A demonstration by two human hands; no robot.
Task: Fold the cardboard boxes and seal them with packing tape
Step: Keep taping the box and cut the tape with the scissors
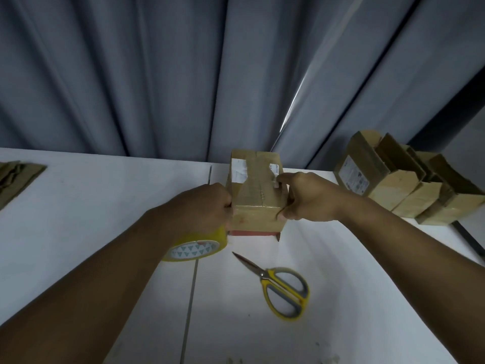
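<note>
cardboard box (pixel 256 195) stands on the white bench (pixel 105 206) near its far edge, top flaps folded down. left hand (pixel 207 206) presses against the box's left side, its grip curled round a yellow tape roll (pixel 195 248). right hand (pixel 307 198) clasps the right side, forefinger on top, thumb on the near face. sealing appears to be the step in hand. next move likely calls for drawing the strip taut, smoothing it, then freeing a hand for the scissors (pixel 278 285) lying just in front. folded boxes (pixel 409 190) crowd the right edge, flat cardboard (pixel 18 177) lies far left, grey curtain (pixel 157 74) behind.
</note>
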